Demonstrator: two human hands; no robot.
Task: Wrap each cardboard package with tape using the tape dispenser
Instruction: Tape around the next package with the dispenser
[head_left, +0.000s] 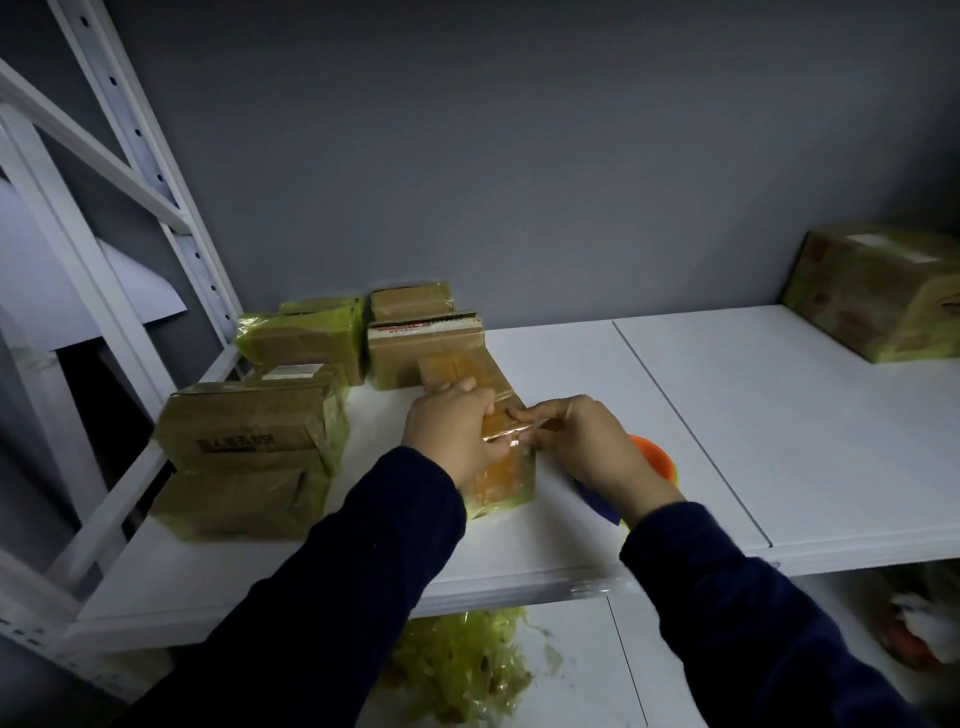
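Note:
A long, narrow cardboard package (501, 480) partly covered in yellowish clear tape lies on the white shelf (727, 426), running away from me. My left hand (454, 428) grips its top near the middle. My right hand (582, 441) pinches a crumpled strip of tape (511, 434) stretched across the package between both hands. The orange and blue tape dispenser (652, 460) lies on the shelf just behind my right hand, mostly hidden by it.
Several taped cardboard packages (254, 441) are stacked at the left and behind (423, 353). A larger wrapped box (878, 291) sits at the far right. A white rack upright (156, 171) stands at left. Crumpled tape scraps (462, 670) lie on the lower shelf.

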